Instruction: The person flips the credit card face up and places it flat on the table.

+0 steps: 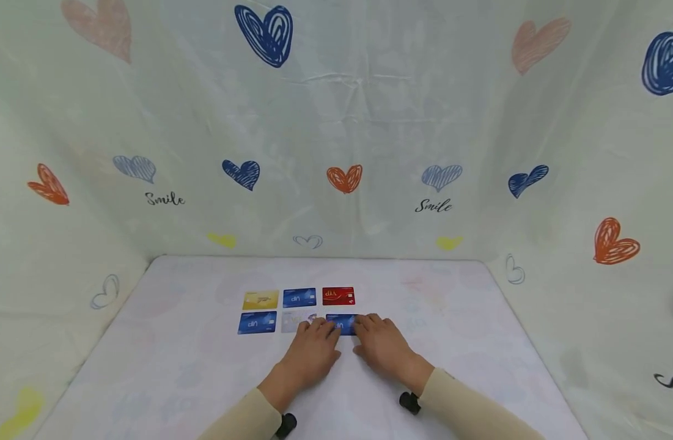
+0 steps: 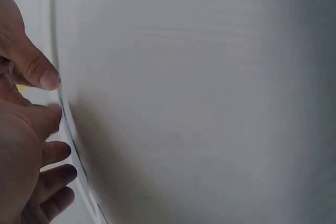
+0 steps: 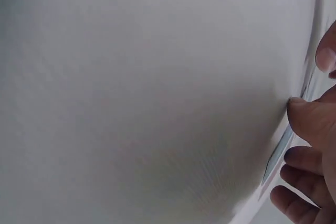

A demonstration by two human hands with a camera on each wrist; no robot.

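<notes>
Six flat cards lie in two rows of three on the table. A blue card marked VIP [image 1: 347, 324] lies between my hands at the right end of the near row. My left hand [image 1: 313, 352] rests its fingertips at that card's left edge, partly covering the pale card [image 1: 293, 321] beside it. On the opposite edge are the fingertips of my right hand [image 1: 384, 346]. Loosely bent fingers and a low thumb show on the left hand [image 2: 26, 145] in the left wrist view. The right hand [image 3: 315, 135] appears in the right wrist view, its thumb tip at the tabletop.
Another blue card [image 1: 257, 322] begins the near row. Behind lie a gold card [image 1: 261, 300], a blue one [image 1: 299, 297] and a red one [image 1: 338, 296], with narrow gaps between. A heart-printed curtain [image 1: 380, 122] surrounds the white table [image 1: 452, 293] at the back and sides.
</notes>
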